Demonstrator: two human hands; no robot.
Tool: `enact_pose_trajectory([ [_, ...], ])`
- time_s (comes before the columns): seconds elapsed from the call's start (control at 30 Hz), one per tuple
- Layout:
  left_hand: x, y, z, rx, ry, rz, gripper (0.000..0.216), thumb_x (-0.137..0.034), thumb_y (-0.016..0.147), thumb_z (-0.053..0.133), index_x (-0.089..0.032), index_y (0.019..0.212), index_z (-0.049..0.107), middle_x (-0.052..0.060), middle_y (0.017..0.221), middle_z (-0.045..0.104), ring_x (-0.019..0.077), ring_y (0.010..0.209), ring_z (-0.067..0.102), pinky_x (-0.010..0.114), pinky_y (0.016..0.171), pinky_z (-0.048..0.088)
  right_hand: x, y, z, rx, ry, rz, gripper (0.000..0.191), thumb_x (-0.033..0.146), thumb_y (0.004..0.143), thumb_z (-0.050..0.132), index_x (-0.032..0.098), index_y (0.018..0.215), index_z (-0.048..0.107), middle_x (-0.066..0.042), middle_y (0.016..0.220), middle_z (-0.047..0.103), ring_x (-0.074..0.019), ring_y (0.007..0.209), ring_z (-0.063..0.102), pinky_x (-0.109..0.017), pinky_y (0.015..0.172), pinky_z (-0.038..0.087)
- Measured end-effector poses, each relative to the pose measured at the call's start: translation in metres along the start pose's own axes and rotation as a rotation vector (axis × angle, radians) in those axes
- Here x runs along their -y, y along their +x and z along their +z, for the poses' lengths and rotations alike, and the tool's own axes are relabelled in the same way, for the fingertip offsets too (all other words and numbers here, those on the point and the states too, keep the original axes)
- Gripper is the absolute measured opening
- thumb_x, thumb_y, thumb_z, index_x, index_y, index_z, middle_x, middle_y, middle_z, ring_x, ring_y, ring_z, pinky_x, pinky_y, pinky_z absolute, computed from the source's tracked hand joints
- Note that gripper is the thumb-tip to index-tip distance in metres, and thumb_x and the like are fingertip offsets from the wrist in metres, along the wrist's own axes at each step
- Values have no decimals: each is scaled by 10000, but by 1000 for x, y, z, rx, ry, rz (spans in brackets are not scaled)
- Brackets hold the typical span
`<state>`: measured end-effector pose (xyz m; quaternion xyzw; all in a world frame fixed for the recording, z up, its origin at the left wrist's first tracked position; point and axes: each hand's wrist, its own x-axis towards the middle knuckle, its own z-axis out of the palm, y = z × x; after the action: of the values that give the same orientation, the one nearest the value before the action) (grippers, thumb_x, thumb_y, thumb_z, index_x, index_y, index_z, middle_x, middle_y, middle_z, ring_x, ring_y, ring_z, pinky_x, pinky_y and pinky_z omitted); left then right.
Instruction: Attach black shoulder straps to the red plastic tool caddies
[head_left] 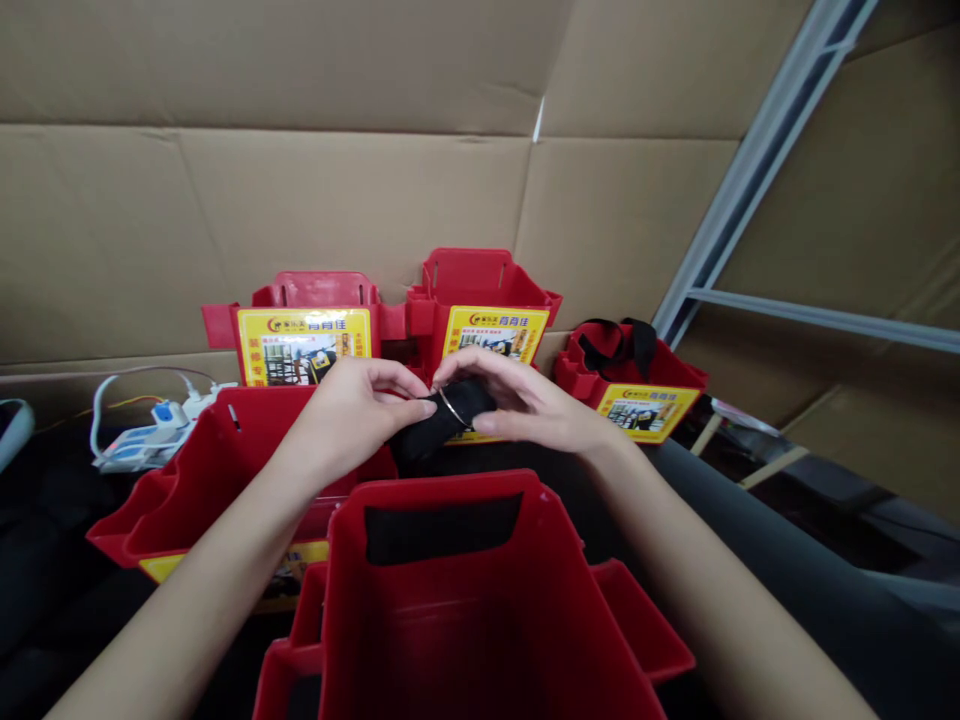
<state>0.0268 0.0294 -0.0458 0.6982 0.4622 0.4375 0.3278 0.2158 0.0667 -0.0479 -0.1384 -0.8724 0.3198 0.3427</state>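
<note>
My left hand [367, 405] pinches a bundled black strap [427, 437] between thumb and fingers. My right hand [529, 405] closes round the other side of the same bundle, thumb below and fingers above. A thin, shiny band [451, 405] curves round the strap between both hands; whether it is metal or rubber I cannot tell. Just below them stands a red plastic box [450, 488], open at the top, with side pockets. A wide black strip [442, 530] lies flat across its far inner wall.
Another red box [255, 430] sits at the left. Behind are two labelled red boxes [304, 345] [487, 275], and one with a black strap inside [637, 390] stands right. A power strip [142, 445] with plugs lies left. Cardboard [360, 200] walls the back; a metal frame [765, 130] slants at right.
</note>
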Motion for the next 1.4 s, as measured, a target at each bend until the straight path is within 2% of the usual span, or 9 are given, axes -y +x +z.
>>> enact_pose_trajectory([
  [0.07, 0, 0, 1, 6, -17, -9, 72, -184, 641, 668, -147, 696, 639, -6, 663, 663, 126, 629, 608, 238, 613, 493, 3, -2, -3, 34, -102, -24, 401, 249, 704, 651, 173, 1073, 515, -63, 1068, 544, -167, 1011, 506, -300, 869, 404],
  [0.27, 1, 3, -4, 90, -9, -70, 99, -210, 648, 654, -150, 723, 631, 4, 678, 659, 122, 646, 601, 223, 612, 468, 3, -3, -5, 0, -321, -56, 264, 253, 714, 638, 176, 959, 579, -56, 995, 584, -177, 945, 535, -331, 881, 399],
  [0.57, 18, 2, -57, 121, 564, 36, 103, -275, 697, 571, -174, 695, 595, 8, 661, 636, 137, 602, 557, 232, 560, 403, 0, -8, -21, -117, -339, 27, 264, 288, 720, 640, 170, 943, 563, -57, 968, 537, -160, 843, 534, -283, 721, 444],
  [0.77, 3, 0, -29, 154, 401, 141, 268, -381, 731, 575, -185, 912, 595, 22, 858, 639, 155, 767, 569, 242, 659, 428, 7, -3, -8, -49, -363, -2, 281, 300, 731, 637, 175, 972, 566, -64, 977, 540, -166, 863, 520, -283, 709, 452],
  [0.87, 0, 1, -17, 206, 400, 182, 201, -370, 768, 528, -174, 763, 574, -8, 746, 594, 126, 697, 523, 217, 609, 393, 10, -1, -3, -10, -381, -35, 279, 301, 743, 625, 176, 987, 568, -69, 988, 546, -167, 875, 518, -289, 727, 444],
  [0.97, 2, 3, -17, 216, 406, 179, 268, -372, 770, 512, -165, 611, 451, -38, 593, 466, 93, 569, 430, 194, 513, 330, 10, -2, -3, -33, -390, -31, 252, 293, 743, 620, 176, 960, 569, -69, 992, 550, -161, 858, 524, -273, 701, 441],
  [1.13, 4, 4, -27, 258, 443, 129, 252, -306, 755, 505, -166, 578, 395, -49, 542, 396, 80, 522, 371, 180, 476, 288, 6, -3, -8, -48, -413, -17, 207, 219, 724, 612, 176, 923, 570, -58, 984, 548, -148, 846, 519, -249, 683, 429],
  [1.3, 2, 0, -30, 266, 612, 128, 236, -287, 759, 503, -166, 564, 446, -46, 526, 438, 85, 507, 390, 196, 472, 289, 5, -1, -6, -25, -437, -24, 204, 164, 718, 601, 177, 916, 555, -46, 954, 542, -137, 835, 507, -237, 680, 416],
  [1.4, -2, -5, -25, 167, 583, 176, 155, -328, 757, 541, -182, 703, 543, -22, 680, 568, 118, 629, 497, 218, 560, 365, 8, -1, -5, -31, -439, -42, 187, 178, 734, 607, 177, 910, 546, -50, 961, 537, -140, 840, 497, -236, 666, 411],
])
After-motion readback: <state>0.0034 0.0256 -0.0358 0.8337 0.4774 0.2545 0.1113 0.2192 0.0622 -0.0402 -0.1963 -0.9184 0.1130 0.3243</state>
